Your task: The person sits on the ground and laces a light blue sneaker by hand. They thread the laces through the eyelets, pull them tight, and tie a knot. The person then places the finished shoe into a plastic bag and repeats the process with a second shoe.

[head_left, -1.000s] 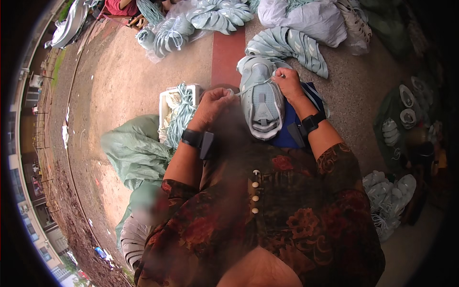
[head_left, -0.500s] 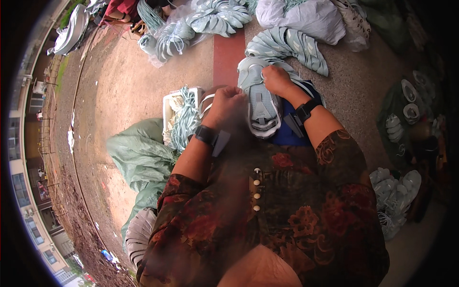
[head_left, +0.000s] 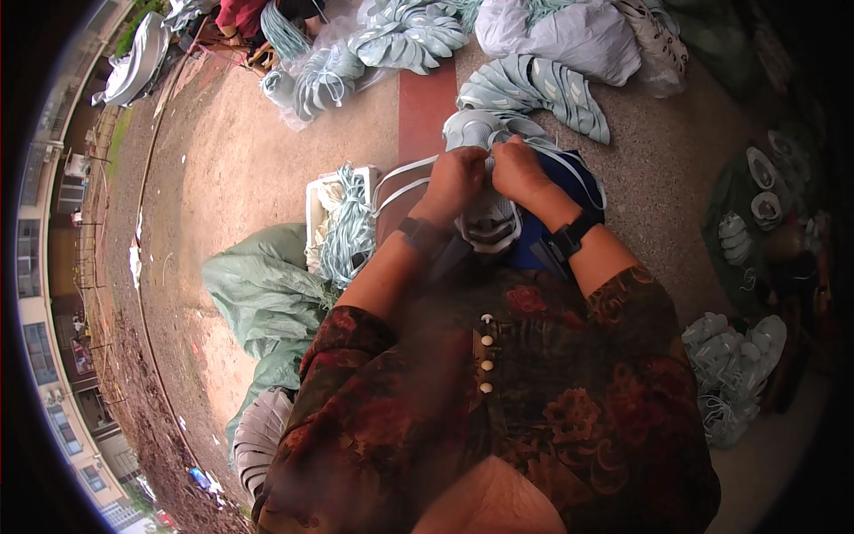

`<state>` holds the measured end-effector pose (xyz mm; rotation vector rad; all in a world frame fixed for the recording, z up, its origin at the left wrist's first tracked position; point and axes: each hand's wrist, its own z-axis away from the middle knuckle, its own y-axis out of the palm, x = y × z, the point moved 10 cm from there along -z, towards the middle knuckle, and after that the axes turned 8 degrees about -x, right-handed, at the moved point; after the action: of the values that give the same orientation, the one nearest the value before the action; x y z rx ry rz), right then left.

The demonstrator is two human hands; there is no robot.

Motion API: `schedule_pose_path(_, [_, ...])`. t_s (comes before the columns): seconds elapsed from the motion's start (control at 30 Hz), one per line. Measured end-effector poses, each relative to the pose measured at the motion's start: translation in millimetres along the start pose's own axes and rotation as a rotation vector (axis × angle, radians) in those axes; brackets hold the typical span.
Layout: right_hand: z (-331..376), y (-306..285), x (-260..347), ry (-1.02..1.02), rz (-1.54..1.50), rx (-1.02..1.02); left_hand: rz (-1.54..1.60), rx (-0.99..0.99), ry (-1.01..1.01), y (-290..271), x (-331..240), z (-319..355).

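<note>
A pale grey-blue shoe upper (head_left: 500,218) lies in front of me over blue material (head_left: 532,247). My left hand (head_left: 455,185) is closed above its left side, with a whitish shoelace (head_left: 402,189) looping out to the left from it. Close beside it, my right hand (head_left: 523,173) pinches at the lace area of the upper; its fingertips hide what exactly they grip. Both hands nearly meet over the middle of the upper. Another part of the lace hangs in a curve to the right, past the blue material.
Left of my hands stands a white container (head_left: 313,205) with bundled pale laces (head_left: 347,222), beside a green sack (head_left: 262,276). Fanned stacks of uppers (head_left: 538,89) lie ahead, near a white bag (head_left: 569,40). More uppers (head_left: 734,365) sit at right. Another person (head_left: 238,18) is at the far left.
My left hand has moved right, from beside the upper to over it, close to my right hand. My right hand has shifted slightly nearer me. The lace loop at left is now drawn wider.
</note>
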<state>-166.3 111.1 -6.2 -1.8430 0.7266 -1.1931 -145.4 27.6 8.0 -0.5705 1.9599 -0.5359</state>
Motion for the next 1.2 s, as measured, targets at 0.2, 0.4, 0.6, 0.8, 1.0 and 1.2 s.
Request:
schedule_pose_path(0.2, [-5, 3, -29, 0.163, -0.269, -0.043, -0.408, 0.154, 0.030, 34, 6, -2])
schedule_pose_path(0.4, [-2, 7, -39, 0.208, -0.415, -0.010, -0.380, 0.143, -0.064, 29, 2, -2])
schedule_pose_path(0.6, [-1, 11, -43, 0.259, -0.568, -0.014, -0.460, 0.195, -0.008, 35, -5, -3])
schedule_pose_path(0.8, [4, 5, -61, 0.341, -0.480, -0.135, -0.546, 0.344, 0.029, 24, -28, 1])
schedule_pose_path(1.0, [3, -20, -6, -0.022, -0.311, -0.331, -0.235, 0.341, -0.096, -28, -19, 65])
schedule_pose_path(1.2, [-1, 4, 32, -0.191, -0.154, -0.069, 0.877, -0.146, -0.847, -81, 62, 79])
